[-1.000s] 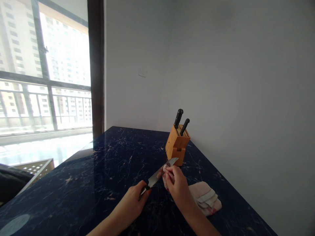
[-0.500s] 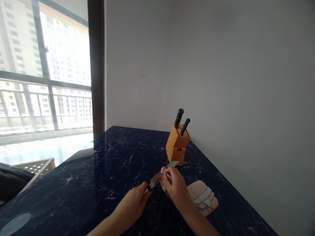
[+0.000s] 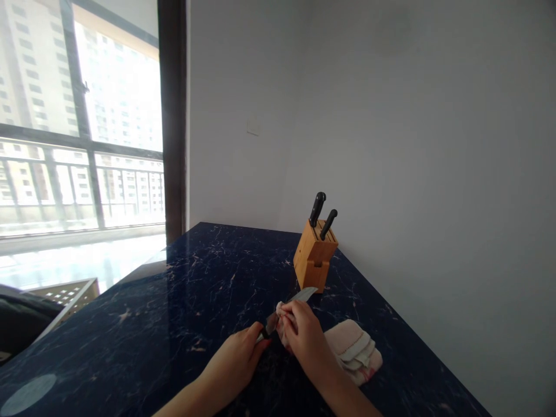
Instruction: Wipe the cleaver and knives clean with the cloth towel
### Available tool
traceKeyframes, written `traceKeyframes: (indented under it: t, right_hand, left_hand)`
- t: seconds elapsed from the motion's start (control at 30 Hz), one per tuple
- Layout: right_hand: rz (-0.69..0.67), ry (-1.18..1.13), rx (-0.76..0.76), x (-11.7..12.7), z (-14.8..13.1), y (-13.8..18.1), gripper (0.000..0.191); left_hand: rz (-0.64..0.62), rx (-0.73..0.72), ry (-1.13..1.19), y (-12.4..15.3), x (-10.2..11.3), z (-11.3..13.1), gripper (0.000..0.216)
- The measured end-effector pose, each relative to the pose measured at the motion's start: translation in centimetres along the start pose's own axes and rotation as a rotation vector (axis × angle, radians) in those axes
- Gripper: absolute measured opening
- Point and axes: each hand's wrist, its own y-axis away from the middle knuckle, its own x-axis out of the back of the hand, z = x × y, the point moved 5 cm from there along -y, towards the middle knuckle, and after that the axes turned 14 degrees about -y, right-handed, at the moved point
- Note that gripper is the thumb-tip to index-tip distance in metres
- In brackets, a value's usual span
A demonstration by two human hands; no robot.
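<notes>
My left hand (image 3: 237,357) is closed around the dark handle of a kitchen knife (image 3: 306,294), whose blade points away and to the right. Folded over the middle of that blade is a whitish-pink cloth (image 3: 282,330), pinched in the fingers of my right hand (image 3: 306,336). The blade's tip sticks out beyond the cloth, just in front of a wooden knife block (image 3: 313,260). Part of the cloth is hidden by my right hand. The rest of it, or a second folded cloth (image 3: 354,347), lies by my right wrist; I cannot tell if they are joined.
Two black-handled knives (image 3: 318,209) stand in the block. The dark blue marbled table (image 3: 226,266) meets a grey wall on its right. A pale round patch (image 3: 28,394) shows at the near left. A perforated light-coloured chair or frame (image 3: 69,298) stands beyond the left edge.
My right hand has slid with the cloth down the blade toward the handle, leaving more of the tip bare. The folded cloth at my wrist has shifted slightly left. My left hand has hardly moved.
</notes>
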Motion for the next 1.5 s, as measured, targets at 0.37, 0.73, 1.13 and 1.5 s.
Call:
traceKeyframes:
  t: [0.37,0.73,1.13,1.5]
  right_hand:
    - [-0.159,0.045,0.001,-1.1,-2.0,0.7,0.019]
    - [-0.009,0.003,-0.069,0.3,0.9,-0.1,0.016]
    - [-0.022,0.009,-0.012,0.7,0.4,-0.5,0.018]
    - [-0.105,0.127,-0.059,-0.2,-0.7,0.2,0.018]
  left_hand:
    - [-0.004,-0.015,-0.007,0.0,0.0,0.0,0.017]
    - [-0.015,-0.01,-0.036,0.1,-0.2,-0.1,0.018]
    - [-0.004,-0.01,-0.017,0.1,0.1,0.0,0.018]
    - [0.015,0.012,0.036,0.0,0.0,-0.3,0.017]
